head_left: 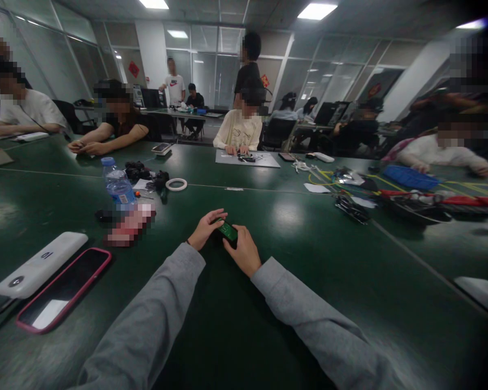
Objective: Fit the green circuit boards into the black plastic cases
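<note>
Green board: a small green circuit board [228, 231] sits low over the dark green table [309, 260], between both hands, near the middle of the near edge.
Left hand [205, 228]: grey sleeve, fingers curled around the board's left end, thumb on top, pinching it.
Right hand [244, 250]: fingers closed on the board's right end from below and behind, gripping it.
Room right: bare tabletop runs wide to the right of the hands, up to a seam in the table and a pale object [482, 292] at the far right edge.
Room left: a pink-cased phone [63, 290] and a white power bank [40, 264] lie side by side, well apart from the hands, near the left edge.
Beyond the hands: a water bottle [117, 187], a white tape ring [176, 184] and black small parts [140, 172] cluster to the upper left; open table lies between them and the hands.
Far side: other people sit along the table's far edge, with tools and cables [350, 206] on the right.
</note>
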A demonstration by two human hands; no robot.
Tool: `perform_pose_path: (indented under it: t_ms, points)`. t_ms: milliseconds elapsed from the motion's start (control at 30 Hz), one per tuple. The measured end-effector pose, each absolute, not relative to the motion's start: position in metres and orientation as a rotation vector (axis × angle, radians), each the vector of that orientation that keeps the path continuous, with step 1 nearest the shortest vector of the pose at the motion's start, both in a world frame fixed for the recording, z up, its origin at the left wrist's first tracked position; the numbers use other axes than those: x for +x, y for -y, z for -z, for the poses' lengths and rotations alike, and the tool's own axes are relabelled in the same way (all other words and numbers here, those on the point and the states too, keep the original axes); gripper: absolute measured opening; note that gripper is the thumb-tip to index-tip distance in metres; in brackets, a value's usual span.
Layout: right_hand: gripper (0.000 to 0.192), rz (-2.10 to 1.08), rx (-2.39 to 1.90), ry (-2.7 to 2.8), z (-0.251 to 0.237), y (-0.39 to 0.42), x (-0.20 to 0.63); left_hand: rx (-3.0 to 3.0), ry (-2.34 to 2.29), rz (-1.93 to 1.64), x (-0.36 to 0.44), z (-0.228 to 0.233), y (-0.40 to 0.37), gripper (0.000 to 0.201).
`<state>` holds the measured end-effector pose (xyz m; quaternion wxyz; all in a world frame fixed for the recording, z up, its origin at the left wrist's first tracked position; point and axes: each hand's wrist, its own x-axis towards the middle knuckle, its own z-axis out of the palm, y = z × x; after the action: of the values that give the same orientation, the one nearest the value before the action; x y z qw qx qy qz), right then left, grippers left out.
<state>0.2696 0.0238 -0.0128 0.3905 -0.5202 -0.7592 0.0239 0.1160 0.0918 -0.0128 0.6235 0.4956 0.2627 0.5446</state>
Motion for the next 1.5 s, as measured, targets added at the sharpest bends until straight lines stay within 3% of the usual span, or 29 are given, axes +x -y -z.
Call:
perform_pose_path:
  t_ms: [1500]
  points:
    - [0.041, -0.063, -1.342, 1.938, 0.012, -0.024, 0.269, 1.312, -0.692, -1.213, 0.115, 0.005, -0.085, 0.058]
